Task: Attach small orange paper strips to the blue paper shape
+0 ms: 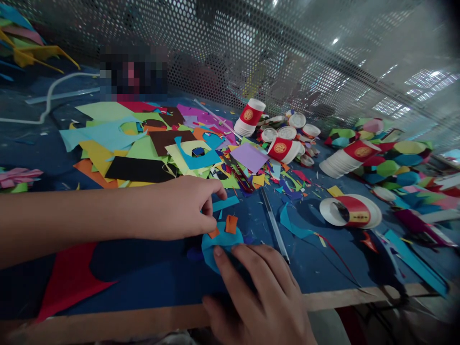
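Note:
A round blue paper cutout lies near the table's front edge, with a small folded orange paper piece on its upper part. A second orange piece shows beside my left thumb. My left hand reaches in from the left with fingers curled; whether anything is between them is hidden. Stretched out and spread, the fingers of my right hand rest on the blue cutout's lower part. A blue paper strip lies just beyond my left fingertips.
Coloured paper scraps cover the table behind my hands, with scissors among them. A pen-like stick lies to the right. Paper cups stand and lie farther back. Red paper lies at front left.

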Demonstrator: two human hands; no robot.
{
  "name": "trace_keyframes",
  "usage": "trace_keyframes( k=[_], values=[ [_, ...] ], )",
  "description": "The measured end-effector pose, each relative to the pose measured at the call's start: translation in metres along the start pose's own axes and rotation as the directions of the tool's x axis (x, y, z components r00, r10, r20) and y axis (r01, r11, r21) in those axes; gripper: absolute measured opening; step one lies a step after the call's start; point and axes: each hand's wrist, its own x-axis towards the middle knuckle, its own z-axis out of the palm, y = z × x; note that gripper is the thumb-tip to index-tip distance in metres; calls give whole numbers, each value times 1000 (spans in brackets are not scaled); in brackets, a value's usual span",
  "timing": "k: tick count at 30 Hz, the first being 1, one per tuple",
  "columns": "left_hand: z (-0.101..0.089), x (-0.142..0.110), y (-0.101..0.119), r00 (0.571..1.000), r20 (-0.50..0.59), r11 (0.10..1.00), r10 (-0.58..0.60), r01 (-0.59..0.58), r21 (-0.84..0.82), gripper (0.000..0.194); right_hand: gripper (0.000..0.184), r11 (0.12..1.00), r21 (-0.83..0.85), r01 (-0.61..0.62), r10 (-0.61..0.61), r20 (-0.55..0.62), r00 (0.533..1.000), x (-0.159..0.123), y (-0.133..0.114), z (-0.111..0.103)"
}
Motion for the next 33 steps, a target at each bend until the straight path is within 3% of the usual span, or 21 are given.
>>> trace_keyframes(
  k=[6,18,24,27,30,33],
  values=[
    [-1,0,1,1000,22,1000,-5,5,-7,52,37,1000,12,16,-16,37,999,0,0,-1],
    [-1,2,-1,999,34,1000,1,-2,26,62,35,999,39,-21,21,-13,1000,1,-2,2],
    [-14,-7,7,990,-127,998,59,-56,29,49,50,996,57,-72,70,35,997,1,2,-2],
    [-24,-16,12,960,-232,986,156,-136,100,41,59,989,66,-133,128,74,989,5,0,1],
    [-36,-24,20,897,-361,956,254,-176,235,39,63,980,117,-162,151,99,984,5,1,1],
    [-50,-32,32,823,-463,932,329,-204,300,39,64,972,171,-159,169,-41,985,-8,10,-14]
  ],
)
